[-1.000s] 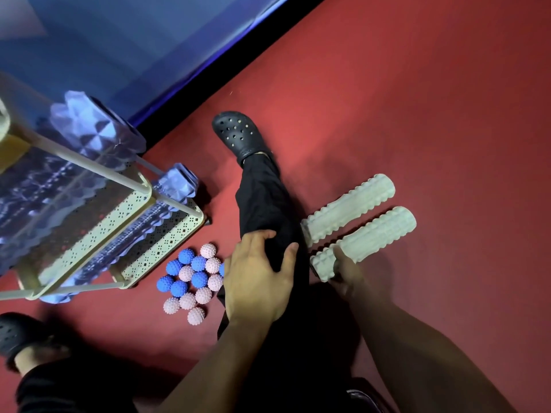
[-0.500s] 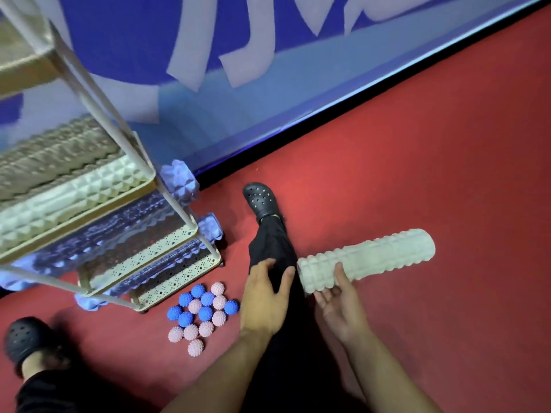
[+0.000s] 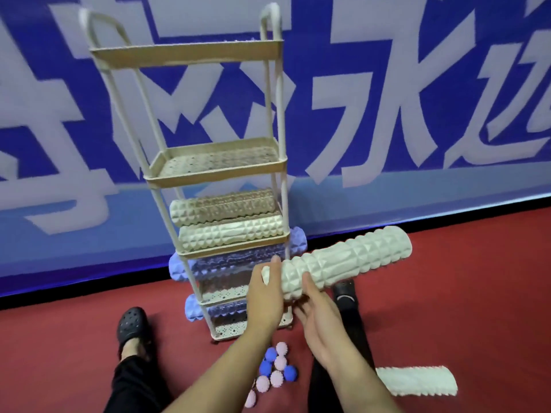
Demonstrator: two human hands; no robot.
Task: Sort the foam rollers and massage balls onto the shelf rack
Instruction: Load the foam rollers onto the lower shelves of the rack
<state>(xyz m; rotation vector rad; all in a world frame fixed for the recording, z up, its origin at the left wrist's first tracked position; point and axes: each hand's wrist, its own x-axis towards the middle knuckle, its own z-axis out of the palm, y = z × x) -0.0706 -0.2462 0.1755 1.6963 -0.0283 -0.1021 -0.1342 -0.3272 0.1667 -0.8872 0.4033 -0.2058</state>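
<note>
I've got white roller (image 3: 343, 262) w/ both hands, held in air right of rack (image 3: 214, 171): left hand (image 3: 264, 296) cupping end, right hand (image 3: 316, 311) loosely open under it. Shelved: 2 white, 2 purple. Left: 1 roller (image 3: 417, 380) + balls (image 3: 274, 371) on floor.

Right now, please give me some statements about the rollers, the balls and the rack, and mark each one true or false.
1. Both hands are on a white roller held above the floor. True: the left hand is at its end, the right hand under it.
2. The rack has two white rollers on one shelf. True.
3. The balls lie on the top shelf. False: they lie on the floor before the rack.
4. No roller is left on the floor. False: a white one lies at the right.
5. The blue rollers sit above the white ones. False: they are on the lower shelves.
</note>
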